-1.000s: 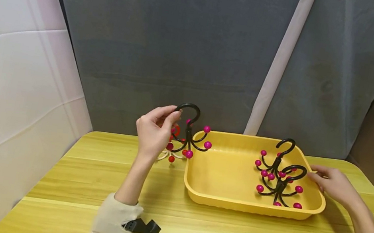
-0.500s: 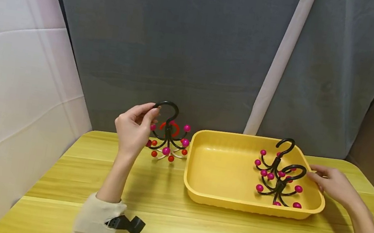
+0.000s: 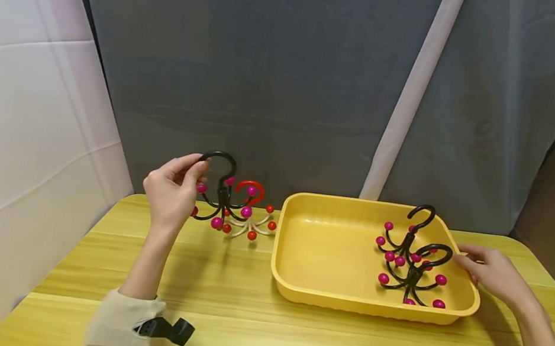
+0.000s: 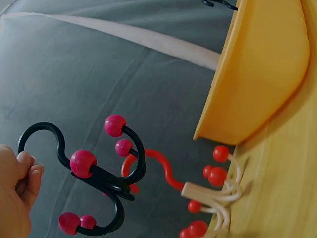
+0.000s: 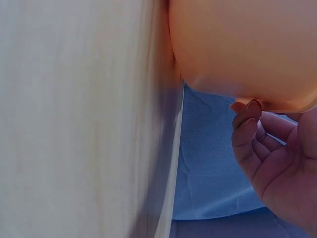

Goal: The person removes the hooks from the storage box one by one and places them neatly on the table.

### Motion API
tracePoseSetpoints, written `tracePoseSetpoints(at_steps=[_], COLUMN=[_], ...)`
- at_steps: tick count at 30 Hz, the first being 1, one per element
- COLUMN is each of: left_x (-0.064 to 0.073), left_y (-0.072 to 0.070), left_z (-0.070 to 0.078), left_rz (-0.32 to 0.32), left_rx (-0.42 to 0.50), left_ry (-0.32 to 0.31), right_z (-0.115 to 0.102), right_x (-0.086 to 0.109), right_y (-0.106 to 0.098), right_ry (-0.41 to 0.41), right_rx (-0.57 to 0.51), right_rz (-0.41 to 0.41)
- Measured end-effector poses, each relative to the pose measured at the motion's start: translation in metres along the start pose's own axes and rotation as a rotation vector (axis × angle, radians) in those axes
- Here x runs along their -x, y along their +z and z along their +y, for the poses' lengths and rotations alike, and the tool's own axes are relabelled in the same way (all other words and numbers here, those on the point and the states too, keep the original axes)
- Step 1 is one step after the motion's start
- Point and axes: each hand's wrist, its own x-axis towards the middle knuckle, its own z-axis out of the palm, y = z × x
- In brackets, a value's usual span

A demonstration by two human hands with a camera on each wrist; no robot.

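My left hand (image 3: 173,187) pinches the curved top of a black multi-arm hanger hook (image 3: 222,197) with pink balls on its arm tips. The hanger hangs upright above the table, left of the yellow tray (image 3: 324,258). Behind it, partly covered in the head view, stands a cream hanger hook (image 3: 250,226) with red balls and a red top hook. In the left wrist view, thumb and fingers meet at the end of the black hook (image 4: 42,126). At the tray's right end, my right hand (image 3: 494,271) grips the rim; its curled fingertips (image 5: 251,110) are at the tray's edge.
Two more black hanger hooks with pink balls, one farther back (image 3: 410,240) and one nearer (image 3: 414,274), stand in the tray's right part. A dark grey cloth (image 3: 249,73) hangs behind the wooden table (image 3: 284,341). A white panel (image 3: 36,131) rises at the left.
My left hand has carried the black hanger hook leftward from the tray's left edge, uncovering more of the cream hanger hook. The right hand stays at the tray rim.
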Motion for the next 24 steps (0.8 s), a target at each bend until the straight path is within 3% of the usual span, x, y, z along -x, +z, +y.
tracePoseSetpoints(at_steps=[5, 13, 24], left_x=[-0.004, -0.006, -0.005], left_y=[-0.01, -0.024, -0.032], left_z=[-0.009, -0.029, -0.051], left_rz=[0.027, 0.054, 0.082], left_rx=[-0.027, -0.024, -0.052], left_ry=[-0.021, -0.106, -0.21], right_z=[0.0, -0.001, -0.002], right_x=[0.0, 0.0, -0.001], right_y=[0.0, -0.001, -0.001], right_ry=[0.002, 0.01, 0.011], right_rx=[-0.007, 0.001, 0.014], right_rz=[-0.005, -0.009, -0.011])
